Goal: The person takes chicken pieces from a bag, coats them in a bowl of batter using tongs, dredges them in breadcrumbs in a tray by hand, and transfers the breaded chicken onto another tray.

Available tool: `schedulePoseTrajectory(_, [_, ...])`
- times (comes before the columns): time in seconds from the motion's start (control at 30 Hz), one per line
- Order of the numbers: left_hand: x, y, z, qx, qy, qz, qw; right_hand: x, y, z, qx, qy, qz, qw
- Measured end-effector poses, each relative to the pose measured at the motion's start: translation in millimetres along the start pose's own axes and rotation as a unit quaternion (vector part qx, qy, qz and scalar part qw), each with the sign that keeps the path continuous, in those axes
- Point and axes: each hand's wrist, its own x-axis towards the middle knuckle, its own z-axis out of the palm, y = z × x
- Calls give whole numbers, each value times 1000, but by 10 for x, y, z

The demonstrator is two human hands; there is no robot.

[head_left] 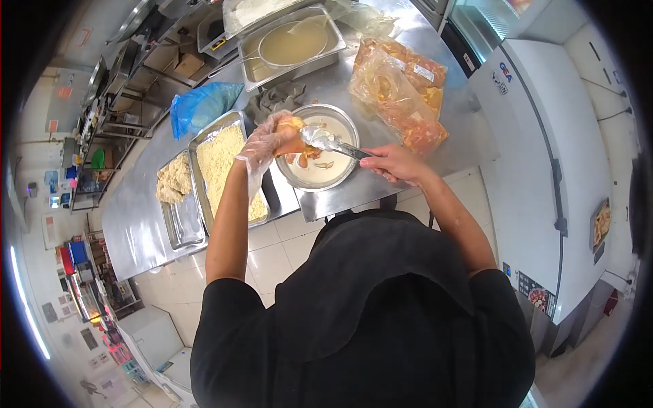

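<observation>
Black clothing (401,340) nearest, meat (291,141) between hands (267,141) (396,164)

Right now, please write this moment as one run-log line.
left hand: gloved, holding raw meat; right hand: holding metal tongs; below: steel bowl of white liquid

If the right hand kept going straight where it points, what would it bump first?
With the silver metal tongs leading, the right hand would probably meet the orange raw meat in the plastic-gloved left hand first; depth is unclear.
</observation>
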Motion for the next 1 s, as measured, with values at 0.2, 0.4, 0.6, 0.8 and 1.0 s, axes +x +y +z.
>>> schedulePoseTrajectory(0.2, [-110, 43, -172, 241, -57, -67, 967, 20, 177, 22, -224, 109, -98, 964])
schedulePoseTrajectory(0.4, [-250, -3, -22, 508, 69, 105, 852, -215, 165, 242, -552, 278, -271, 738])
schedulePoseTrajectory(0.6, [-343, 69, -166, 530, 16, 450, 719, -292, 206, 220, -586, 297, -285, 698])
schedulePoseTrajectory(0.8, [-450, 207, -203, 545, 23, 397, 738, -275, 85, 284, -481, 297, -245, 788])
schedulePoseTrajectory(1.0, [-302, 189, -70, 505, -20, 108, 856, -49, 108, 85, -356, 297, -171, 869])
